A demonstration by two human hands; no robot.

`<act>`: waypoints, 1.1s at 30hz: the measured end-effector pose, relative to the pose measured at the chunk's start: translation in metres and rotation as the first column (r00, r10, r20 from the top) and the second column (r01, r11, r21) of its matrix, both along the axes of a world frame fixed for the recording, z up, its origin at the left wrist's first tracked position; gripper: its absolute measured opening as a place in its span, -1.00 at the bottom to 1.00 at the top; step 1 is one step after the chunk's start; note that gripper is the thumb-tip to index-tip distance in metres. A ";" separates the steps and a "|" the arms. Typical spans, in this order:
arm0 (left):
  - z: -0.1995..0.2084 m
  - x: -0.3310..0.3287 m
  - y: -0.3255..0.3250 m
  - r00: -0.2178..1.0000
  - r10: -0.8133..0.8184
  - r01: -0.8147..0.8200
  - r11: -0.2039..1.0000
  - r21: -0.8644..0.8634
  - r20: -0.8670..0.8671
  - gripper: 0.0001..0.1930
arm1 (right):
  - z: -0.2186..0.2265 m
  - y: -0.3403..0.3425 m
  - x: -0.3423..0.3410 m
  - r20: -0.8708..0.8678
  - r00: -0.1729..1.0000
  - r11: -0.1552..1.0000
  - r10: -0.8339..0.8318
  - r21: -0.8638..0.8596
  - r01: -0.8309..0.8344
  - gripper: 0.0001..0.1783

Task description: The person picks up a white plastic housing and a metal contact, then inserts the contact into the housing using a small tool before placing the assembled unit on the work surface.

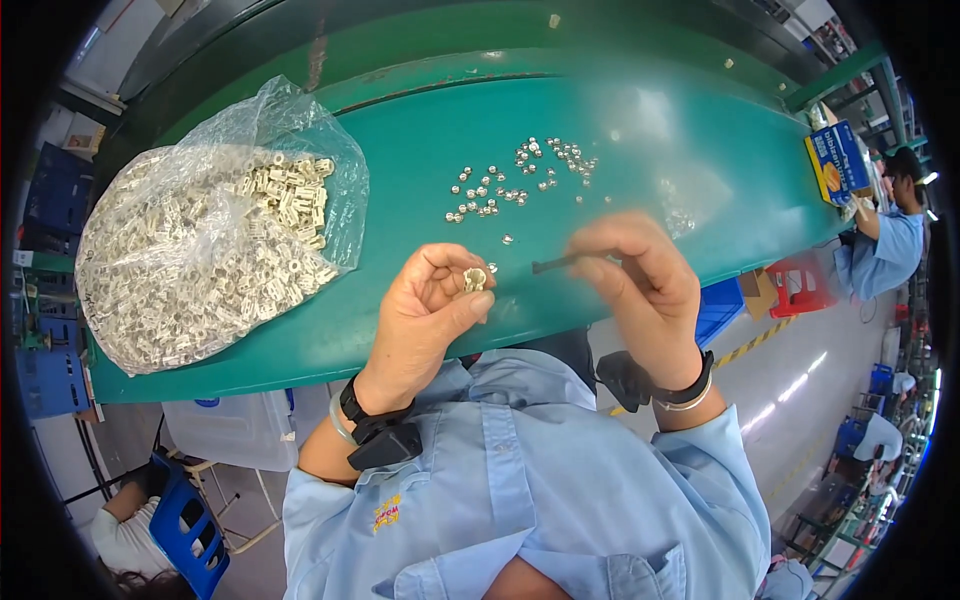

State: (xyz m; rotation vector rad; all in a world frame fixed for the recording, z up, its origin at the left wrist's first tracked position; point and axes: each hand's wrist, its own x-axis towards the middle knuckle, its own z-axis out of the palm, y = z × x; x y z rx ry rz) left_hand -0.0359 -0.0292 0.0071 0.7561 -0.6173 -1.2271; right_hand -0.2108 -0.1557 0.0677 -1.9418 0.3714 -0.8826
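Between the thumb and fingers of my left hand [430, 305] is a small cream plastic part [474, 280], its open end turned up. My right hand [645, 290], smeared a little by motion, pinches a thin dark stick-like tool [553, 265] that points left toward the cream part, a gap apart from it. Beyond both hands, several small shiny metal pieces [490, 195] lie scattered on the green tabletop. One shiny metal piece [492, 268] shows right beside my left fingertips.
A large clear plastic bag [200, 260] full of cream parts stands open on the table's left. The green table [420, 130] has a raised back edge. At the far right are a blue and yellow box [838, 165] and another person [890, 240]. A blue chair [190, 525] stands lower left.
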 end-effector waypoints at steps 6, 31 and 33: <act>0.002 -0.005 -0.001 0.981 0.059 -0.054 0.998 -0.032 0.185 -0.68 | 0.007 0.003 0.012 0.025 0.999 0.988 0.034 -0.153 -0.030 -0.74; -0.002 -0.008 0.002 0.910 0.127 -0.115 0.992 -0.055 0.394 -0.69 | 0.006 0.011 0.028 -0.103 0.991 0.953 0.080 -0.283 -0.106 -0.74; -0.003 -0.008 0.002 0.909 0.124 -0.111 0.992 -0.055 0.398 -0.68 | 0.005 0.011 0.028 -0.104 0.991 0.954 0.086 -0.279 -0.113 -0.73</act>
